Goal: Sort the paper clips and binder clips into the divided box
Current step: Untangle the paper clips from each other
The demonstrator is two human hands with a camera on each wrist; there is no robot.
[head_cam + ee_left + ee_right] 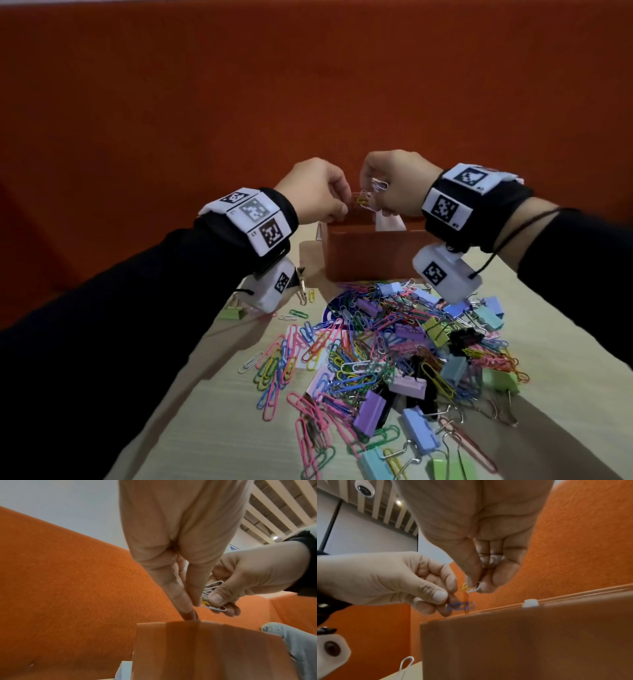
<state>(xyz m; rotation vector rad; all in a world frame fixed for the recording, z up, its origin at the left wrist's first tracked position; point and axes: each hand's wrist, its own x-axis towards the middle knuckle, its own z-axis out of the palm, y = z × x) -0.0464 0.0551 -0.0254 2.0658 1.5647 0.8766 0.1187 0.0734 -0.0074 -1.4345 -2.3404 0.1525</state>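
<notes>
A brown divided box (363,250) stands at the far end of the table, and both hands hover over its top. My right hand (375,200) pinches a small bunch of white paper clips (379,185) with a yellow clip (464,586) hanging at its fingertips (471,583). My left hand (344,205) is close beside it and pinches a blurred blue paper clip (460,605) just above the box rim (496,619). In the left wrist view the left fingers (180,595) point down at the box (205,649). The box's inside is hidden.
A big heap of coloured paper clips and pastel binder clips (394,349) covers the table in front of the box. A green binder clip (229,313) and a gold one (302,286) lie under my left wrist. An orange fabric wall (308,102) rises behind.
</notes>
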